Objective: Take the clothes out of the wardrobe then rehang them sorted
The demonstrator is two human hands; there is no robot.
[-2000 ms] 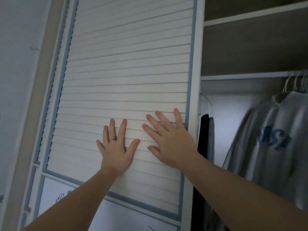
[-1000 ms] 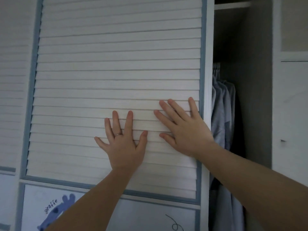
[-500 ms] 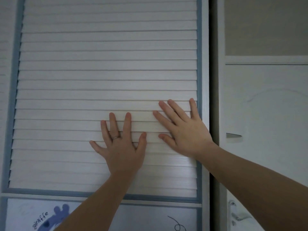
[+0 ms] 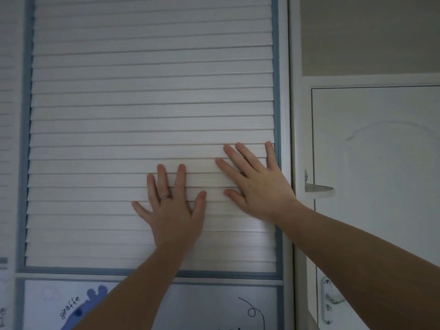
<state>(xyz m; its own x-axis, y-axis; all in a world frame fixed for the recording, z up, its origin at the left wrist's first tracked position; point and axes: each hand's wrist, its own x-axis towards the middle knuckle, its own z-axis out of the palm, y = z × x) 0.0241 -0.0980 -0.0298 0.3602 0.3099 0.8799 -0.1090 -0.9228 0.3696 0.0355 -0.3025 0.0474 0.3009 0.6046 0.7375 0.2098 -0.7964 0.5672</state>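
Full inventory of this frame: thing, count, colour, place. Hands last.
slatted wardrobe door: 1, white with blue trim, centre, fills most of the view
lower panel: 1, pale with a blue giraffe drawing, below the slats
second slatted door: 1, white, far left edge, partly cut off
room door: 1, white, right
door handle: 1, white, lower left edge of the room door
wall: 1, beige, above the room door
clothes: 0 in view
ring: 1, silver, on a left-hand finger
left hand: 1, flat on the slats, centre
right hand: 1, flat on the slats by the door's right edge
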